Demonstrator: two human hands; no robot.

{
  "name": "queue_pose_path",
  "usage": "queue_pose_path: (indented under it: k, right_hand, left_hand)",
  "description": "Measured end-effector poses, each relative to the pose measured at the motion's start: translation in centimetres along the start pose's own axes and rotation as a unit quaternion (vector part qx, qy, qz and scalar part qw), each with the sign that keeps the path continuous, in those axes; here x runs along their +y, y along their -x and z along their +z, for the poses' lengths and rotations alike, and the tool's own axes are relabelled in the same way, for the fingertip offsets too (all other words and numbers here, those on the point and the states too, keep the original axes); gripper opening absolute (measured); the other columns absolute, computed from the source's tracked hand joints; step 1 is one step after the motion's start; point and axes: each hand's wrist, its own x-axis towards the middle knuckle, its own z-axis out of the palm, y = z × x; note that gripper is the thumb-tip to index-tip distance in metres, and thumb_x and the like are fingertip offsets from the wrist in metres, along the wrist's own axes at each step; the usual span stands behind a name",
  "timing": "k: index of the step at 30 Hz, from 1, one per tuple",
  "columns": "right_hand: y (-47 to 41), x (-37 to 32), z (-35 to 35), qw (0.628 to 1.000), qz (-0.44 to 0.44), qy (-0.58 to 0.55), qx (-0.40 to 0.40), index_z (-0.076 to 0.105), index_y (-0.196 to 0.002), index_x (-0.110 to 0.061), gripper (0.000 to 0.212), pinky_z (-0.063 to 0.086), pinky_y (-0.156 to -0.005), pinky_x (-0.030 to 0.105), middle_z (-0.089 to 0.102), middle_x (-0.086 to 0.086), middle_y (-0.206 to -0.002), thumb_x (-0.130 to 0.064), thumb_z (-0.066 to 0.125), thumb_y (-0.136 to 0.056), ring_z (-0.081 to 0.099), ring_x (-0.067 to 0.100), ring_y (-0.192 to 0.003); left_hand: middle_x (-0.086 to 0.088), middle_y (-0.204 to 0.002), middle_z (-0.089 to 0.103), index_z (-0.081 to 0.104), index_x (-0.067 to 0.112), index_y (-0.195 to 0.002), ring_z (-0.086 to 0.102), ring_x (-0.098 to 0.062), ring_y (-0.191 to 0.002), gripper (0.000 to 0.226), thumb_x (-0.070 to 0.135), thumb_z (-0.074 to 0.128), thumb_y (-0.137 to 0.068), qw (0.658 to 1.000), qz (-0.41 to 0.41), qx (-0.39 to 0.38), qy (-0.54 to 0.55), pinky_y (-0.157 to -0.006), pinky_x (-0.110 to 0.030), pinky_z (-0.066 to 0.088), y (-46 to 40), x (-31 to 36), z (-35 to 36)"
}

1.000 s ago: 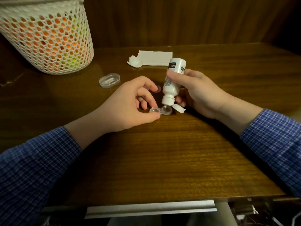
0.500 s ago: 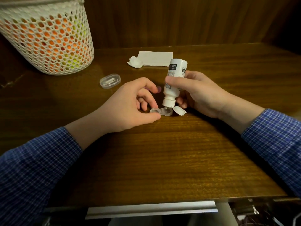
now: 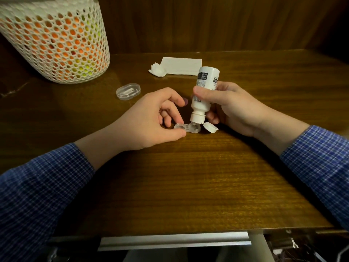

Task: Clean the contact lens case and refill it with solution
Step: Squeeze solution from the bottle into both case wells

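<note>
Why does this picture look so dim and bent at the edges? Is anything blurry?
Head view: warm, low light, with dark corners and a soft sheen on the table near the tissue. The wide lens bows the table's edges and swells the basket, which looks slightly smeared. The bottle, the lens case and both hands are fairly sharp.

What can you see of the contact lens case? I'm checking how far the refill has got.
The contact lens case is clear plastic: two round wells joined by a narrow bridge, both uncapped. It lies flat on the wooden table. The left hand pinches its left well with thumb and fingertip; the upturned solution bottle, in the right hand, points its nozzle into the right well. Fill level cannot be told.
</note>
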Motion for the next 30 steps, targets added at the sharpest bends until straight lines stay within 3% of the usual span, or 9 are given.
queue_pose_path:
  k: [21,25,30]
  right_hand:
    - [-0.18,0.14,-0.1,1.0,0.009,-0.019,-0.006,0.061,-0.104,-0.015,0.02,0.043,-0.047,0.016,0.075,-0.007,-0.08,-0.033,0.065,-0.097,0.054,0.005,-0.056]
    - [-0.18,0.08,-0.16,0.999,0.013,-0.04,-0.004,0.061,-0.104,-0.014,0.028,0.043,-0.047,0.016,0.074,-0.007,-0.077,-0.037,0.07,-0.089,0.053,0.005,-0.054]
    - [-0.55,0.12,-0.35,0.995,0.042,-0.079,0.04,0.061,-0.102,-0.012,0.026,0.039,-0.045,0.018,0.066,-0.004,-0.07,-0.036,0.067,-0.094,0.048,0.008,-0.052]
  left_hand:
    - [0.01,-0.094,0.077,0.062,0.025,-0.121,0.07,-0.017,-0.077,0.055,0.02,0.091,-0.076,1.0,-0.003,-0.006,0.009,-0.066,-0.021,0.058,-0.06,0.08,-0.12]
    - [0.009,-0.094,0.077,0.062,0.023,-0.122,0.07,-0.017,-0.076,0.054,0.019,0.091,-0.076,1.0,0.0,-0.005,0.01,-0.067,-0.021,0.058,0.0,0.01,-0.16]
    - [0.008,-0.093,0.077,0.062,0.024,-0.122,0.07,-0.017,-0.077,0.054,0.018,0.091,-0.077,1.0,-0.001,-0.004,0.01,-0.068,-0.023,0.059,0.02,0.03,-0.16]
